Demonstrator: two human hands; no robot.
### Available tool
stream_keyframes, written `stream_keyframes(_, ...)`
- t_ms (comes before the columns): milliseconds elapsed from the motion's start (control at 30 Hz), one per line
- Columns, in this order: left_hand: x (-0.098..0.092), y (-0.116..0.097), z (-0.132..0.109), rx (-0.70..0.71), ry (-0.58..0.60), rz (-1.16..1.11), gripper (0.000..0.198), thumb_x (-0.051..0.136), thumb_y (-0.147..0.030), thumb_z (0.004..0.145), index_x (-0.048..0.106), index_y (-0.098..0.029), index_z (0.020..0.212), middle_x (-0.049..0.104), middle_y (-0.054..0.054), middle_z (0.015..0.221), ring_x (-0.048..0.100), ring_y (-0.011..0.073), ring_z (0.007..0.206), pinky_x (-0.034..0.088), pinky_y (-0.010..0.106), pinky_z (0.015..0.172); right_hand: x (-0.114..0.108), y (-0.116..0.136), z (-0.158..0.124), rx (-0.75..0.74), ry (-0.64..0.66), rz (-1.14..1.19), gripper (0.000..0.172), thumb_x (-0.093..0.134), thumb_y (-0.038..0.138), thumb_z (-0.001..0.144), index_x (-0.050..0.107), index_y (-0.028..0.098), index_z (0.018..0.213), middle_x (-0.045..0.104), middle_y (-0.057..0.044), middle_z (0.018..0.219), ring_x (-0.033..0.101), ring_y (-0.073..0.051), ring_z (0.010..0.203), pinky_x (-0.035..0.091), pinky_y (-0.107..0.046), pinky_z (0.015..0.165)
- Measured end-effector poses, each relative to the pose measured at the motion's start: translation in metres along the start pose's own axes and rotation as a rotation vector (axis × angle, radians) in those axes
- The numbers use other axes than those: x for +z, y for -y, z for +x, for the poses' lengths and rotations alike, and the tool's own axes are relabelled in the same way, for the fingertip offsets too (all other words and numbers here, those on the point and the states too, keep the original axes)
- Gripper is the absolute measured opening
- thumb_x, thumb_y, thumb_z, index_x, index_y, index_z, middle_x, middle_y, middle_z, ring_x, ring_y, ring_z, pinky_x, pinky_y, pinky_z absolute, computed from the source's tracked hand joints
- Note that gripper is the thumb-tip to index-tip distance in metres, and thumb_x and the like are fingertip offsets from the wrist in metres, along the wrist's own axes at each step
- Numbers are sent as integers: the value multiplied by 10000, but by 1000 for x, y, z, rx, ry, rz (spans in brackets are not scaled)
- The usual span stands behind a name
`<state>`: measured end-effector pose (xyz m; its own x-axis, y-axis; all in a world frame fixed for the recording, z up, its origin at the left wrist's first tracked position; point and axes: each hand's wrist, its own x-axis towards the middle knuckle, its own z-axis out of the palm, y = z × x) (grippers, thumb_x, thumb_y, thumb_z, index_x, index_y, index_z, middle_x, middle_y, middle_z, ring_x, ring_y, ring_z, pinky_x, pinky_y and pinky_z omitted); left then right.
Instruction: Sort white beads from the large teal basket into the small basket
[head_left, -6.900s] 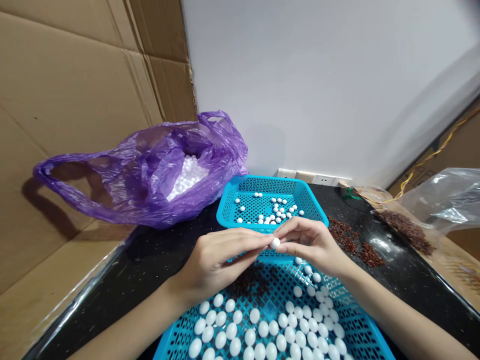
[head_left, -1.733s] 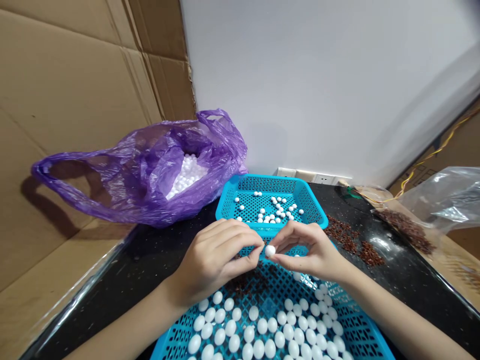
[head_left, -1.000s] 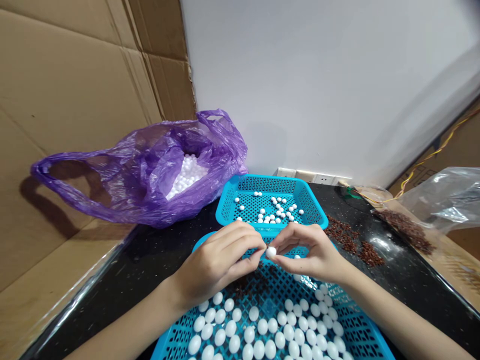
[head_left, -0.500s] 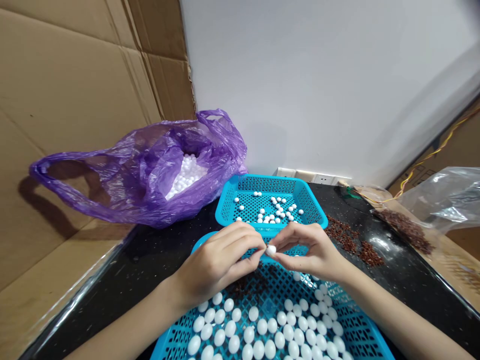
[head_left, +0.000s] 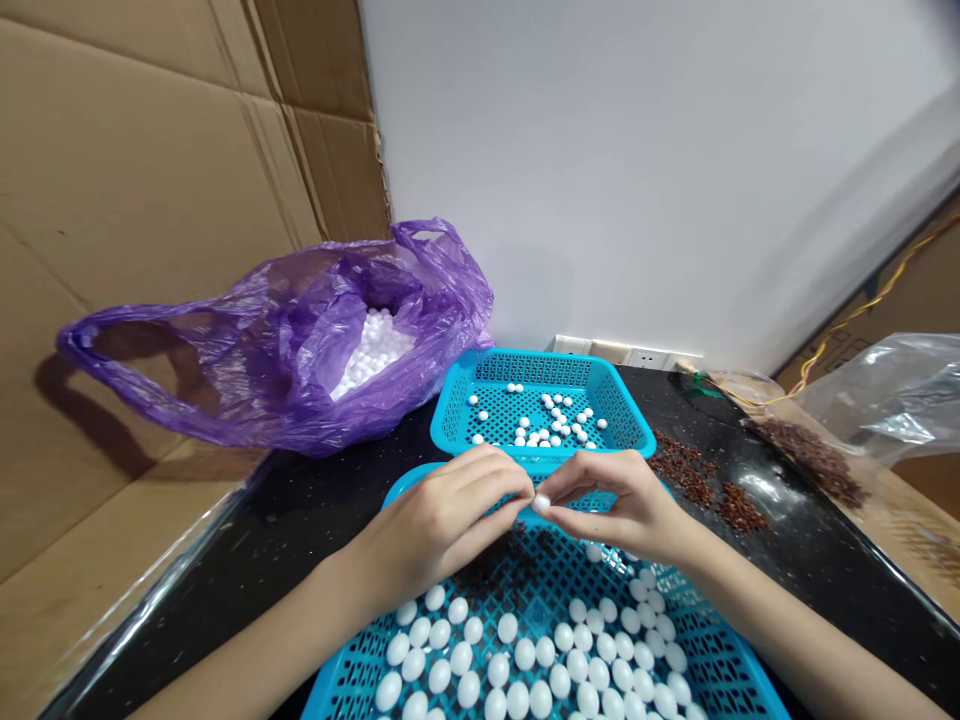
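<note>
Between the thumb and fingertips of my right hand [head_left: 626, 505] is a small white ball [head_left: 540, 503]. My left hand [head_left: 450, 510] pinches at the ball's left side; whatever lies in its fingertips is too small to make out. Both hands hover over the near blue plastic basket [head_left: 720, 640]. Many white balls [head_left: 577, 664] lie on its bottom toward the front, and a heap of small dark brown pieces [head_left: 495, 565] sits under my left hand. Just beyond, a second blue basket [head_left: 637, 420] holds scattered smaller-looking white balls [head_left: 555, 412].
A purple plastic bag [head_left: 300, 350] full of white balls stands open at the left, against cardboard [head_left: 150, 150]. Reddish-brown pieces [head_left: 686, 470] lie on the black tabletop [head_left: 810, 560] to the right, near a clear plastic bag [head_left: 892, 390]. Sockets [head_left: 626, 353] line the wall's foot.
My left fingertips have shifted very slightly right, closer against the ball. The ball has dipped a few pixels; the baskets and bag stay as they were.
</note>
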<state>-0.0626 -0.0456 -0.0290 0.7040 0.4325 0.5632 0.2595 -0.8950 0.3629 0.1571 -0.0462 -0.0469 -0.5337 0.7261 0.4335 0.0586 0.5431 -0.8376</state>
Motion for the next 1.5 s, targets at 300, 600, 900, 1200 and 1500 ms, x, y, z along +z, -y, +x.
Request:
stream_keyframes(300,3,0,-1,-77,-15,56,90,499,-76,890,533,-138,944,586,25,873,527,132,847,444,264,793,1,2,0,14,-21,22,154,696,134,753,657,170,898,719,-16,832,685,-116,719,588,-199,697)
stream_keyframes(600,2,-4,0,-131,-84,157,89,506,-88,837,498,-148,903,555,16,835,532,133,797,431,274,737,2,5,4,25,-55,-17,120,686,170,761,650,180,876,683,-4,806,659,-113,712,579,-217,672)
stream_keyframes(900,6,-1,-1,-210,175,169,64,472,-147,871,517,-171,834,563,-19,748,528,126,690,405,265,663,-12,-18,15,341,-445,122,300,628,352,797,575,215,1057,617,-84,1143,675,-186,858,571,-305,690)
stream_keyframes(1200,7,1,-3,-267,532,145,109,495,-180,867,603,-179,859,615,0,811,593,162,768,442,263,684,-14,-21,14,298,-386,87,250,562,311,824,538,218,1055,612,-66,1066,622,-173,940,528,-279,701)
stream_keyframes(1500,10,7,-9,-270,567,169,115,554,-124,819,637,-179,877,635,23,846,633,193,800,462,267,688,7,6,-1,141,254,-933,203,497,301,790,550,172,643,541,3,534,358,-81,433,182,-278,444)
